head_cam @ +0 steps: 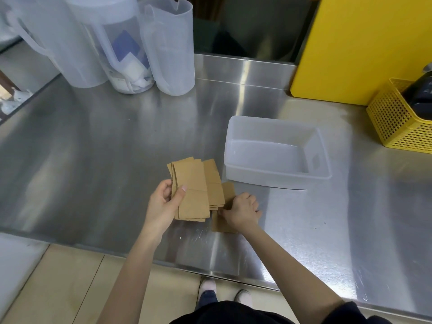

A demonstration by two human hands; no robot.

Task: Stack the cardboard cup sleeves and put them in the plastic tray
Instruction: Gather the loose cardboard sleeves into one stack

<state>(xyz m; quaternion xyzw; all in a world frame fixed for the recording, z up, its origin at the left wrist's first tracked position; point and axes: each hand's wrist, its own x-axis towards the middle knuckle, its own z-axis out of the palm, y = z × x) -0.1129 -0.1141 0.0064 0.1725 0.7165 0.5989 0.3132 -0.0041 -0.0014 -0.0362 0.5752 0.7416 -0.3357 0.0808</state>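
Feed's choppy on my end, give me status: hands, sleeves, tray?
Left hand gripping fanned stack of sleeves. Right hand pinching a loose sleeve flat on the counter. Plastic tray empty, path to it open.

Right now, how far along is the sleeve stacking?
Partly done: the left hand holds a gathered stack of cardboard sleeves. In hand: the right hand is on a loose sleeve lying on the counter. Left: finish stacking; the plastic tray is empty.
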